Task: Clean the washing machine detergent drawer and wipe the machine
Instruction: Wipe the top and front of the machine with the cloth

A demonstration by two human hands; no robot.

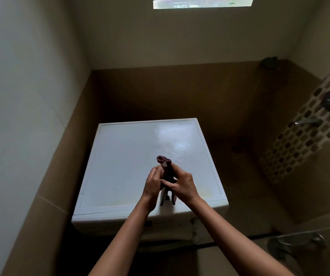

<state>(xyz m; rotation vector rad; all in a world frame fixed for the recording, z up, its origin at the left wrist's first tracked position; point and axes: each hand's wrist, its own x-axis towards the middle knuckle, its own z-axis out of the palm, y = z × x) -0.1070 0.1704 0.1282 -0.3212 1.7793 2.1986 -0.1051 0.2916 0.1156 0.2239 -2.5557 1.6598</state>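
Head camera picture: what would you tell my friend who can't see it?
The left hand and right hand grip a dark purple cloth over the white washing machine. Brown walls surround it, and a tap sticks out on the right.

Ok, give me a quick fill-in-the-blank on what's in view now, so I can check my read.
1. The left hand and right hand both grip a dark ____.
2. The top of the washing machine is ____ in colour.
3. The tap is mounted to the ____ of the machine.
Missing words: cloth; white; right.
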